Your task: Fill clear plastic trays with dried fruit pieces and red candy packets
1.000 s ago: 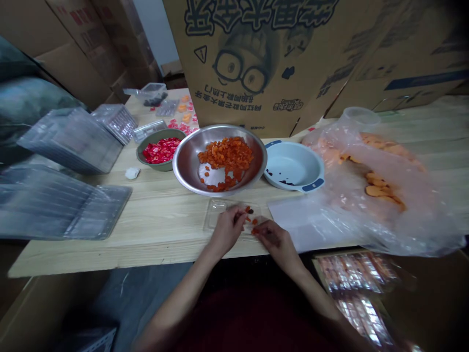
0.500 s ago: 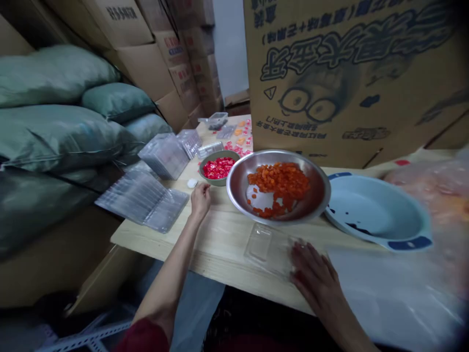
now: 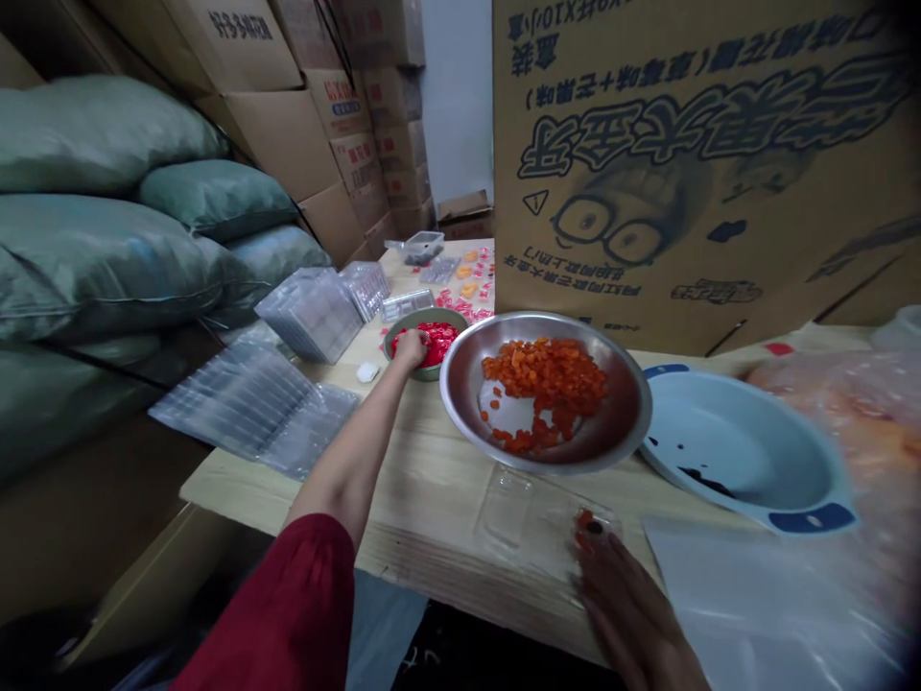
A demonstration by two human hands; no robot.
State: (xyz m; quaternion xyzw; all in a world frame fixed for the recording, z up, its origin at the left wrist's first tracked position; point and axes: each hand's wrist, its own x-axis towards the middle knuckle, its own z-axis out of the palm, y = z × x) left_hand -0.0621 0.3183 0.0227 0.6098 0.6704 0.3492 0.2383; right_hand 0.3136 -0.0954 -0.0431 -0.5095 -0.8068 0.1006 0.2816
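My left hand [image 3: 411, 349] reaches into a small green bowl [image 3: 431, 374] of shiny red wrapped pieces [image 3: 439, 341]. Its fingers are curled among them, and what they grip is hidden. My right hand [image 3: 625, 590] lies stretched out and slightly blurred at the right end of a clear plastic tray [image 3: 504, 523]. Beside its fingertips, orange bits [image 3: 584, 523] and a dark round piece [image 3: 594, 527] show in the tray. Behind the tray stands a steel bowl [image 3: 460, 413] of orange cubes [image 3: 551, 379].
A light blue basin [image 3: 734, 422] with dark scraps sits right of the steel bowl. Clear plastic trays [image 3: 251, 413] and stacked clear boxes [image 3: 309, 312] stand at left. A large cardboard box [image 3: 691, 211] blocks the back. A white round piece [image 3: 366, 371] lies near the green bowl.
My left hand has moved forward from the tabletop into the green bowl. My right hand has drawn back slightly, and orange bits and a dark piece now show in the tray.
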